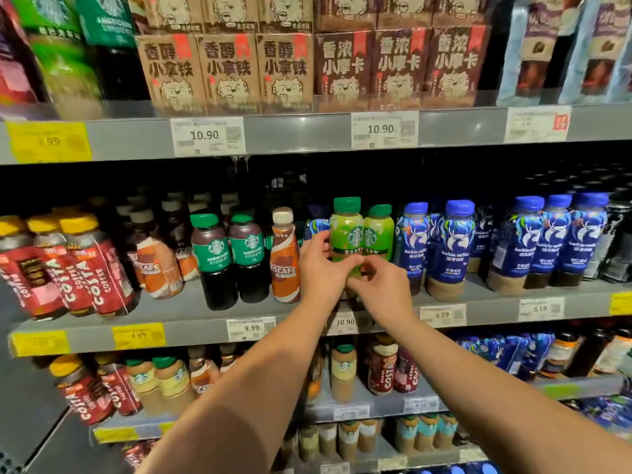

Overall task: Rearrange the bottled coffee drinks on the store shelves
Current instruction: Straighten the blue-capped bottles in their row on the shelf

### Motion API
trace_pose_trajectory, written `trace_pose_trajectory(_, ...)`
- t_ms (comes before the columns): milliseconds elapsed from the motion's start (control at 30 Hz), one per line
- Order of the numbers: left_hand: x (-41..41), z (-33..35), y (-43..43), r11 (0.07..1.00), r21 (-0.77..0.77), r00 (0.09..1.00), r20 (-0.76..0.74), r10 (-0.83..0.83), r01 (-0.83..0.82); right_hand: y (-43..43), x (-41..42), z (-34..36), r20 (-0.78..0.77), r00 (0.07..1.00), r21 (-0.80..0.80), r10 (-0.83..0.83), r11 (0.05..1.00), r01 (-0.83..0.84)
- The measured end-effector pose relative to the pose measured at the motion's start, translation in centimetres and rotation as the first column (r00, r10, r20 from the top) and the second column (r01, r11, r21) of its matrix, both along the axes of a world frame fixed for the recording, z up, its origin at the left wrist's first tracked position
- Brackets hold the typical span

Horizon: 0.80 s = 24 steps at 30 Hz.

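Starting at the left of the middle shelf (191, 302), you have red Costa bottles (78, 268) marked COSTA COFFEE, then two dark Americano bottles (215, 254) with the Starbucks badge, and an orange Nescafe bottle (285, 261), all facing out.

Your left hand (321, 268) curls round the left side of the green bottle (346, 230), a Starbucks standing mid-shelf against its twin (378, 234). Your right hand (383, 289) pinches it low down. Both are likely steadying it so the label squares to the aisle. Its base is hidden.

Blue luckin bottles (451, 248) follow, grouped by brand. The tags (251, 328) read 4.99, 9.99, 10.90 and 6.59.
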State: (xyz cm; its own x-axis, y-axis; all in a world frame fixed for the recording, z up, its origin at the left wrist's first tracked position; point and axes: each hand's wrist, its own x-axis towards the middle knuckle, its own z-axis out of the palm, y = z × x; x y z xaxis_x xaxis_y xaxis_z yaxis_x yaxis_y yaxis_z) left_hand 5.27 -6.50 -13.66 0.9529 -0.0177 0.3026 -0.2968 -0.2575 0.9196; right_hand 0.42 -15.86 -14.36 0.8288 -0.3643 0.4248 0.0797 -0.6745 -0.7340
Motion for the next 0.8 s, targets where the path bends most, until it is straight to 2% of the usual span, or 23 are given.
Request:
trace_pose_trajectory(100, -0.9, 0.8, 0.2, 0.999, 0.034, 1.000, 0.017, -0.010, 0.009, 0.0, 0.4, -0.3, -0.008, 0.998, -0.029, -0.054, 0.998, 0.054)
trace_pose_trajectory(300, -1.1, -0.3, 0.0, 1.000, 0.009, 1.000, -0.005, 0.005, -0.005, 0.2, 0.5, -1.3, -0.031, 0.989, -0.010, -0.143, 0.990, 0.142)
trace_pose_trajectory(667, -1.4, -0.6, 0.3, 0.999, 0.046, 1.000, 0.016, 0.004, -0.004, 0.1, 0.2, -0.9, -0.088, 0.983, -0.008, -0.161, 0.987, 0.161)
trace_pose_trajectory(733, -1.5, -0.5, 0.6, 0.999, 0.051, 1.000, 0.027, -0.006, 0.005, 0.5, -0.3, -0.3, -0.051, 0.980, -0.008, -0.192, 0.981, 0.192)
trace_pose_trajectory(800, -1.7, -0.2, 1.2, 0.999, 0.047, 0.999, 0.050, 0.007, -0.009, 1.3, -0.8, 0.9, 0.040, 0.983, -0.096, -0.181, 0.978, 0.184)
